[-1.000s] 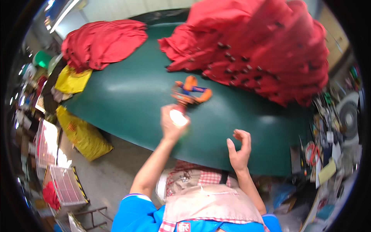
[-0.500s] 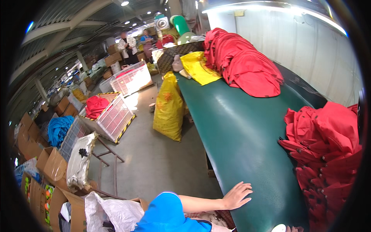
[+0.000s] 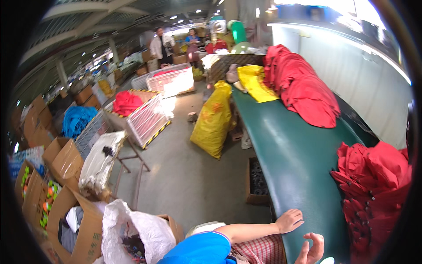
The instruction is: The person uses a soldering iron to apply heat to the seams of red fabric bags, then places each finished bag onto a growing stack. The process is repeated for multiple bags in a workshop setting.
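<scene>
On the near part of the green-topped worktable (image 3: 281, 149), close to its left edge, rests my left hand (image 3: 290, 221). Its fingers are loosely bent, and I see nothing in them. My right hand (image 3: 311, 249) is raised at the lower edge of the view, thumb and fingers curved and apart, holding nothing. To the right of both hands lies a heap of red garments (image 3: 373, 189) with small dark fasteners; neither hand touches it. A long stack of red fabric pieces (image 3: 303, 88) lies at the table's far right, beside a yellow bag (image 3: 258, 83).
A full yellow sack (image 3: 214, 121) and a box of dark small parts (image 3: 257, 180) stand on the floor left of the table. Further left are wire crates (image 3: 147, 121), a padded stand (image 3: 101, 160), cardboard boxes (image 3: 66, 160) and a white sack (image 3: 140, 224). Two people stand far back.
My right hand has come into view from below. My left hand's spread fingers have bent. The whole view has shifted, showing the box beneath the table's edge more fully.
</scene>
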Demonstrator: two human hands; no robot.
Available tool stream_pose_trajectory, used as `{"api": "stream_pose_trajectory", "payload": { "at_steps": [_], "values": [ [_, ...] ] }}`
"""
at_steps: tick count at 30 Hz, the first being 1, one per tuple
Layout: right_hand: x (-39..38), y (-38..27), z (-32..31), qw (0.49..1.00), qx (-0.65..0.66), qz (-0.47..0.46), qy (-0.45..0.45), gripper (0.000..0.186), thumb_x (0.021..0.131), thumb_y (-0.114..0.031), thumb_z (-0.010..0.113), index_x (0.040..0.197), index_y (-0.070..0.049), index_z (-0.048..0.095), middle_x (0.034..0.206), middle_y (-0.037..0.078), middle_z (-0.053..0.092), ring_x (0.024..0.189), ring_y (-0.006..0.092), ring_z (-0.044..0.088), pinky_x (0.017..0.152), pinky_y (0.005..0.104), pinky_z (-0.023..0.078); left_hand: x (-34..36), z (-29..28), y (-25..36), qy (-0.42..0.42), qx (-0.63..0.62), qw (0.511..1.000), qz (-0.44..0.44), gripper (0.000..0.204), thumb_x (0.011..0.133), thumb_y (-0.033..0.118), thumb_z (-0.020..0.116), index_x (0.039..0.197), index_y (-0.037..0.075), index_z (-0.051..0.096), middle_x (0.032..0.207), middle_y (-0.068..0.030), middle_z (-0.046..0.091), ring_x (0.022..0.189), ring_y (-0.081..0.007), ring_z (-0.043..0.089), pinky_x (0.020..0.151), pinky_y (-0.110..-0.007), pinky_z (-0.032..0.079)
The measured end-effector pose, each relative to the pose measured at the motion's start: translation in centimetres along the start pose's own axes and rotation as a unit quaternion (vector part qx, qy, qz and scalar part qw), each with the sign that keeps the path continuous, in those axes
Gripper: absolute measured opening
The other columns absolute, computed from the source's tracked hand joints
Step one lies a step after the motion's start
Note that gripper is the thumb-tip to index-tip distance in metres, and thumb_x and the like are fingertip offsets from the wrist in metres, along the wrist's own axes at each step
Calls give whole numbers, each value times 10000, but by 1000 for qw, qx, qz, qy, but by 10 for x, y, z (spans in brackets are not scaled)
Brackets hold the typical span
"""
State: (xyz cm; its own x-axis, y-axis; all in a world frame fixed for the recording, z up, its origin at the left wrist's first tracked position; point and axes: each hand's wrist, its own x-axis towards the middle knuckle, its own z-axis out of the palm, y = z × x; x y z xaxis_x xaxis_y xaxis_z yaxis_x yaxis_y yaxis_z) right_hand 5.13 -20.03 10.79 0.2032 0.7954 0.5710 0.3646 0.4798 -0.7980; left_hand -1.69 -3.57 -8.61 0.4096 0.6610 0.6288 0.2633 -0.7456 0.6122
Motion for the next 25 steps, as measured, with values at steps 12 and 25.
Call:
{"api": "stream_pose_trajectory", "payload": {
  "at_steps": [12, 25],
  "values": [
    [24, 62, 122, 971, 113, 208, -28, 203, 1012, -171, 590, 912, -5, 650, 789, 34, 632, 733, 96, 595, 699, 240, 496, 39, -160, -54, 182, -52, 981, -31, 134, 941, 155, 647, 943, 22, 639, 1007, -132, 629, 983, -331, 614, 875, -421, 497],
    [203, 187, 357, 791, 150, 452, -384, 167, 979, -167, 656, 1005, -8, 697, 863, 82, 718, 770, 151, 682, 720, 256, 558, -248, -401, -283, -4, 113, 892, -438, 227, 975, 241, 638, 1082, 43, 668, 1025, -150, 638, 985, -313, 645, 850, -419, 516]
  ]
}}
